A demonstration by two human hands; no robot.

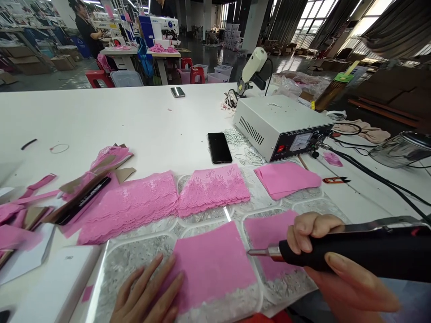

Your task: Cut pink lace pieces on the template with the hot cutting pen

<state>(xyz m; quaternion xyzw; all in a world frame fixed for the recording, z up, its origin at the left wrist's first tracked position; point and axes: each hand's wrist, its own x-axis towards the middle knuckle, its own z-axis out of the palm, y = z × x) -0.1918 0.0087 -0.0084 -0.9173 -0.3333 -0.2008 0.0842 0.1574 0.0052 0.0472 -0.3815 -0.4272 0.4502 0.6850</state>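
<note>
White box (pixel 63 282): set left of the left fingers (pixel 156 281).
Lace panels (pixel 134 199): laid beyond them.
Left hand (pixel 144 294): fingers spread flat, unclenched.
Pink fabric panel (pixel 213 260): partly covered by those fingers.
Second pink panel (pixel 266 229): partly blocked by the right fingers (pixel 302 226).
Thread snips (pixel 334 180): placed beyond them.
Right hand (pixel 357 287): wrapped around a black handheld tool (pixel 363 249).

The one view looks from the person's head, facing forward and down across the table (pixel 134 114). It sits close above the near edge, so the left hand (pixel 150 291), right hand (pixel 353 280) and cloth (pixel 215 262) loom large at the bottom. The box (pixel 283 116) stands at middle range; a sewing machine (pixel 161 28) and windows (pixel 313 18) lie far off, at the top.
</note>
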